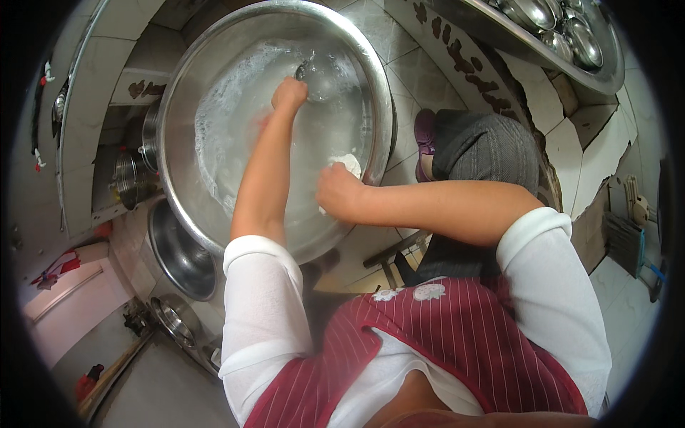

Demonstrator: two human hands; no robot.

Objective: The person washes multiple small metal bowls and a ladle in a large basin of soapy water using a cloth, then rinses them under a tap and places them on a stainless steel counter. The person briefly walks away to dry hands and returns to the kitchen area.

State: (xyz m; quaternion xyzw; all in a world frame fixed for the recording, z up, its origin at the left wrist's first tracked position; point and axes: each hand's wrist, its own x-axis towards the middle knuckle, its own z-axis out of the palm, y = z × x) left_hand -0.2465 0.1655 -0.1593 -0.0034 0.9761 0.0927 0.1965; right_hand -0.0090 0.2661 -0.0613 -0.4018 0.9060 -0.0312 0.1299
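A large round metal basin [382,107] stands before me, holding cloudy, sudsy water [257,134]. Over its far part, my left hand [290,94] is closed at the dark edge of a rounded metal vessel [322,81]. That vessel is partly under water, so its full shape is hidden. Near the basin's right side, my right hand [341,191] is clenched around a white cloth [349,163]. Parts of the cloth show above and below the fingers. The two hands are well apart.
Several metal bowls [580,43] lie in a metal tray [610,75] at the upper right. Left of the basin are a metal pot [134,179] and a wide metal bowl [182,257]. A brush [623,241] stands at the far right. My knee [487,144] is beside the basin.
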